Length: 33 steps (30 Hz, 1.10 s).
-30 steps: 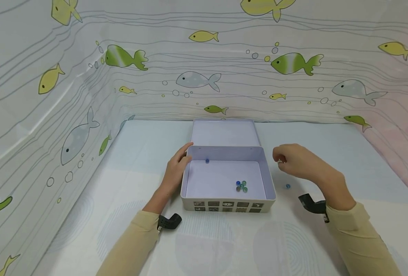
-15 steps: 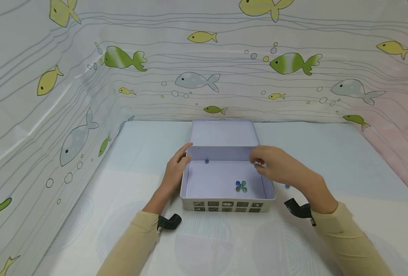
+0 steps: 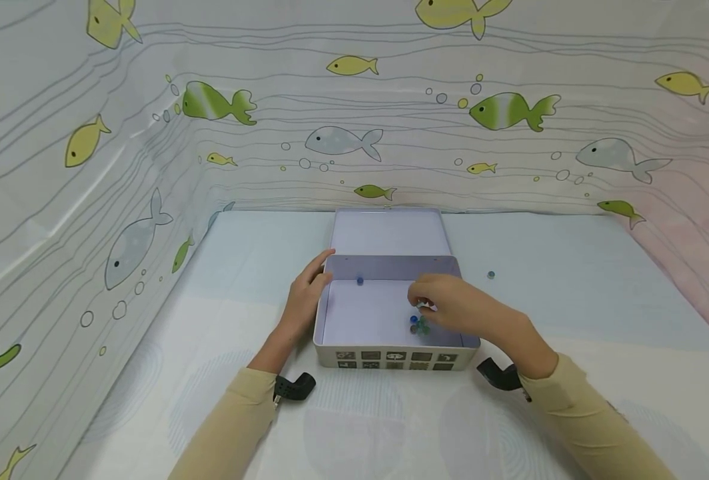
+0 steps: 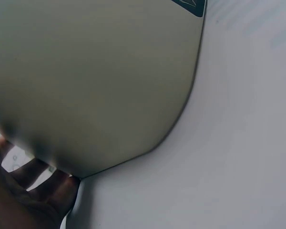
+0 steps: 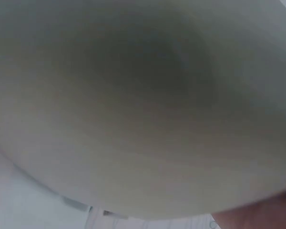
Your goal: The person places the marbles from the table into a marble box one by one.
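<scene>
White tin box (image 3: 390, 313) lies lid-open on the bench (image 3: 570, 293). Left hand (image 3: 302, 301) rests with straight fingers against the box's left wall. Right hand (image 3: 450, 308), inside the box, pinches a marble (image 3: 425, 307) just above the marble cluster (image 3: 419, 325). One blue marble (image 3: 360, 281) lies by the box's far wall, another (image 3: 490, 274) outside to its right.

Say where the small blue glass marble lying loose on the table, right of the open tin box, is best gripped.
The small blue glass marble is a sphere, lying apart from the open tin box. It probably suits a pinch from straight above, thumb and fingertip on opposite sides at its widest part; nothing crowds it.
</scene>
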Each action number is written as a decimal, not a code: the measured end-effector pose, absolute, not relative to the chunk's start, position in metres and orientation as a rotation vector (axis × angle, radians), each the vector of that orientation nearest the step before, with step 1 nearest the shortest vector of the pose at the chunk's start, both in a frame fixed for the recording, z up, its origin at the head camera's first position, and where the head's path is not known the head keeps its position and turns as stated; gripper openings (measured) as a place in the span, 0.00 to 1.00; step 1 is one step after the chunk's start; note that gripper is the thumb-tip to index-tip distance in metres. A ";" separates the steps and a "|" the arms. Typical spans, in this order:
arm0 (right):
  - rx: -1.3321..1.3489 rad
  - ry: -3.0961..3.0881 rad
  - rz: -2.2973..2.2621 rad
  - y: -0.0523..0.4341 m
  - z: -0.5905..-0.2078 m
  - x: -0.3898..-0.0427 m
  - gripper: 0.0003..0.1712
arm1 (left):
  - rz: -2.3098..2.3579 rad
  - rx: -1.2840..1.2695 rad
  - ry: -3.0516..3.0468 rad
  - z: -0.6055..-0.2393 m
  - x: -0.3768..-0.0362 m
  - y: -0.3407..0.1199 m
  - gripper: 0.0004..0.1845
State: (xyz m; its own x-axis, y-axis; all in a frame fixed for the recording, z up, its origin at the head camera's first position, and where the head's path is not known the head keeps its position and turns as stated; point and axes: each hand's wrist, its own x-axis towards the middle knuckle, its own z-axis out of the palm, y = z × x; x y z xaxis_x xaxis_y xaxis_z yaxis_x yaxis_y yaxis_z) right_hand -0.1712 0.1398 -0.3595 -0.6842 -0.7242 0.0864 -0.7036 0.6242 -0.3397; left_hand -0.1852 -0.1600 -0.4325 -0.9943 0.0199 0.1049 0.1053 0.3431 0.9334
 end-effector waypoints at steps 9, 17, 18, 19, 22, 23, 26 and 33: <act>-1.240 2.778 -0.481 0.127 -0.373 -0.173 0.08 | -1.777 -0.120 -2.501 -0.432 -0.184 -0.160 0.24; -1.284 2.782 -0.440 0.117 -0.384 -0.175 0.07 | -1.762 -0.119 -2.506 -0.430 -0.184 -0.160 0.24; -1.286 2.780 -0.437 0.116 -0.384 -0.175 0.07 | -1.755 -0.114 -2.510 -0.430 -0.184 -0.160 0.24; -1.286 2.781 -0.431 0.116 -0.384 -0.175 0.07 | -1.750 -0.112 -2.512 -0.430 -0.184 -0.161 0.24; -1.286 2.793 -0.418 0.114 -0.384 -0.174 0.07 | -1.743 -0.109 -2.515 -0.430 -0.183 -0.161 0.24; -1.285 2.794 -0.415 0.114 -0.384 -0.174 0.06 | -1.747 -0.113 -2.514 -0.430 -0.183 -0.162 0.24; -1.271 2.799 -0.406 0.115 -0.383 -0.173 0.06 | -1.765 -0.119 -2.511 -0.430 -0.183 -0.161 0.24; -1.252 2.817 -0.405 0.117 -0.386 -0.175 0.05 | -1.809 -0.101 -2.525 -0.430 -0.184 -0.163 0.25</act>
